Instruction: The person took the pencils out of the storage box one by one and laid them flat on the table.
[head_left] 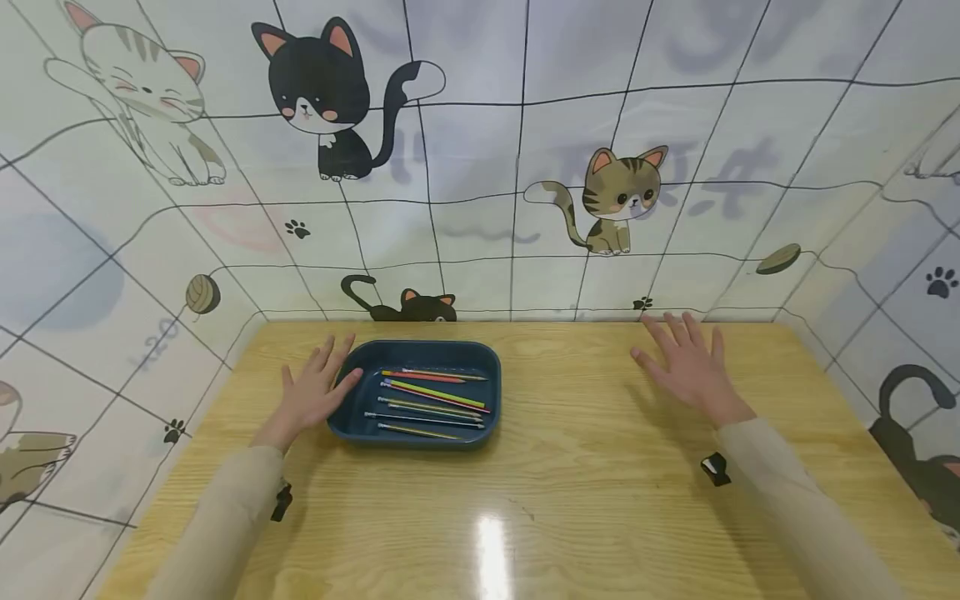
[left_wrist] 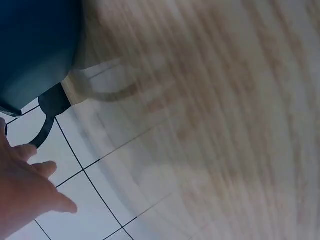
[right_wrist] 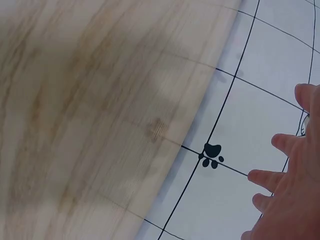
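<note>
A dark blue rectangular tray [head_left: 416, 443] with rounded corners stands left of the middle, toward the back of the table. Several pencils [head_left: 433, 396] lie side by side in it, among them a yellow-green one and an orange one. My left hand [head_left: 311, 392] is at the tray's left side, fingers spread and straight, thumb over the rim; whether it touches cannot be told. In the left wrist view the tray's outer wall [left_wrist: 40, 55] shows near that hand [left_wrist: 25, 190]. My right hand [head_left: 692, 371] hovers at the back right, fingers spread, holding nothing.
A light wooden table [head_left: 570, 500] runs back to a wall covering [head_left: 480, 183] printed with cats and grid lines, which also encloses both sides. A dark strap piece [head_left: 716, 469] hangs by the right wrist, another [head_left: 282, 502] by the left.
</note>
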